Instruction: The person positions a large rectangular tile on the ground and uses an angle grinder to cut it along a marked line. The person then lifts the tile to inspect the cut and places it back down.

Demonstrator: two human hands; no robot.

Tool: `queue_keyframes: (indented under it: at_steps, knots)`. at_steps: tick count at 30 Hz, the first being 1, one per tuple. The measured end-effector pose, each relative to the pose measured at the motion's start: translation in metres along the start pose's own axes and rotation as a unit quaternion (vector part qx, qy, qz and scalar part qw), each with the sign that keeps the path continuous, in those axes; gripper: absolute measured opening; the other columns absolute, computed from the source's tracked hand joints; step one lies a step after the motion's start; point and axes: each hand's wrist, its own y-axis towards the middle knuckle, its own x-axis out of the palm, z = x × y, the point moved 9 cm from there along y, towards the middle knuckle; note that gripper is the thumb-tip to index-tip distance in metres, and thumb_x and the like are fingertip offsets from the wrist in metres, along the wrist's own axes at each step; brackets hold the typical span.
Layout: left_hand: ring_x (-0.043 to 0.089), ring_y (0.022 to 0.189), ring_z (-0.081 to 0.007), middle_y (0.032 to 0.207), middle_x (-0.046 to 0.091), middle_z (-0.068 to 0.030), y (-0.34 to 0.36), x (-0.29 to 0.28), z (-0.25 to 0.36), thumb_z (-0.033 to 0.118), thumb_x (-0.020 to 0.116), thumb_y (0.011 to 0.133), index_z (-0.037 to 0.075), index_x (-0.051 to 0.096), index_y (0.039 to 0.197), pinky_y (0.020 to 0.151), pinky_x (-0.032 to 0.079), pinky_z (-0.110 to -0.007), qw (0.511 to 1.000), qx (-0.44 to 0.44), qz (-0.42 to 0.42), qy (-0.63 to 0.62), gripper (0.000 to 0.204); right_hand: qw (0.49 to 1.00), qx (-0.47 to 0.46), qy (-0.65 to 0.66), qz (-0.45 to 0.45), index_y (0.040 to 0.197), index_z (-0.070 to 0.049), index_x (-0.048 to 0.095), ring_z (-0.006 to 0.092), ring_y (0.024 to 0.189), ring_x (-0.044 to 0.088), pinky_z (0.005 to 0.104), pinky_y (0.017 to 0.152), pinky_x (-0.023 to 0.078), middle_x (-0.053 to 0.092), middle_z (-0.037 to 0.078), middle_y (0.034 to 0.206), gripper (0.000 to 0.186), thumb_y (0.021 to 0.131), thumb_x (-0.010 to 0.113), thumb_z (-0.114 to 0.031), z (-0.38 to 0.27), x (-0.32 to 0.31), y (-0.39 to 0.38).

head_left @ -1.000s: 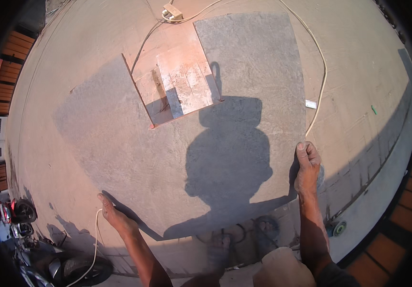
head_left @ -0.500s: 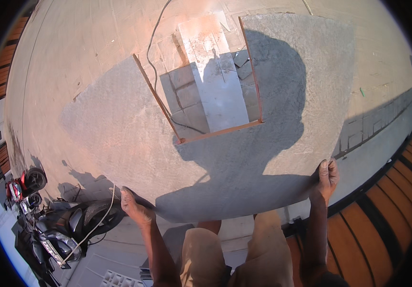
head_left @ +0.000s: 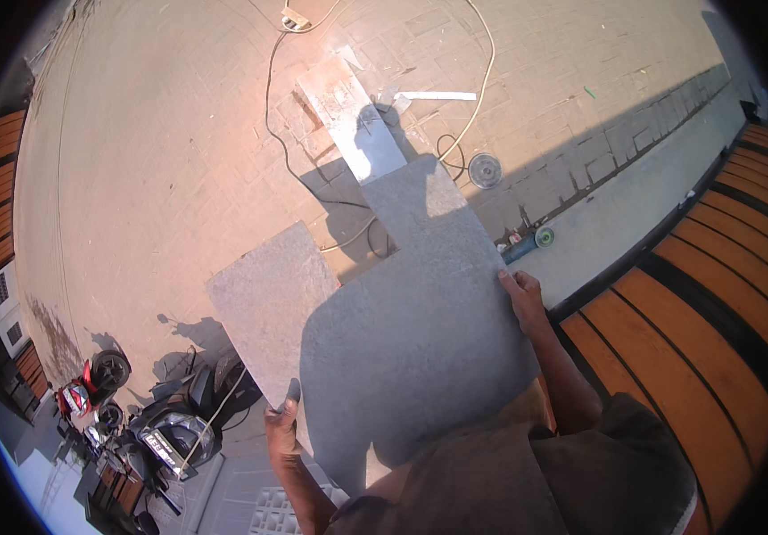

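A large grey stone-look tile (head_left: 420, 303) with a rectangular notch in its far edge is held in front of my body. My left hand (head_left: 282, 430) grips its left edge, thumb on top and fingers mostly hidden below. My right hand (head_left: 523, 299) holds the right edge. The tile's right prong covers the near end of a pale, dusty board (head_left: 346, 116) on the ground. Whether the tile rests on that board I cannot tell. My shadow falls across the tile's surface.
Just right of the tile lies a blue angle grinder (head_left: 524, 245). Beyond it are a round disc (head_left: 485, 171), a white strip (head_left: 437, 95) and a pale cable (head_left: 488, 62). A dark cable (head_left: 270, 107) crosses the paving. Motorbikes (head_left: 174, 428) stand left; orange slats (head_left: 687, 303) line the right.
The tile has come closer to my body and tipped, its notch now lower and partly to the left. Both hands keep their hold. The grinder and disc have come into view.
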Motion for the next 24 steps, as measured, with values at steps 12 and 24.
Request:
queue_keyframes:
  at_steps: [12, 24]
  knots:
    - [0.065, 0.097, -0.0220, 0.115, 0.067, -0.0111, -0.130, 0.058, 0.081, 0.020, 0.088, 0.077, -0.004, 0.058, 0.127, 0.088, 0.052, -0.035, 0.982, 0.171, 0.008, 0.082, 0.063, 0.981, -0.093, 0.158, -0.061, 0.100, 0.003, 0.063, 0.0102, 0.085, 0.052, 0.0274, 0.077, 0.044, 0.060, 0.003, 0.091, 0.036, 0.093, 0.070, -0.032, -0.001, -0.018, -0.014]
    - [0.064, 0.091, -0.0184, 0.103, 0.071, -0.0104, -0.258, 0.124, 0.150, 0.023, 0.085, 0.080, -0.006, 0.066, 0.116, 0.086, 0.048, -0.029, 0.898, 0.325, 0.031, 0.295, 0.050, 0.962, -0.089, 0.210, -0.152, 0.125, -0.006, 0.063, 0.0111, 0.088, 0.057, 0.0257, 0.078, 0.044, 0.064, 0.002, 0.099, 0.058, 0.089, 0.066, -0.051, -0.074, -0.002, -0.044]
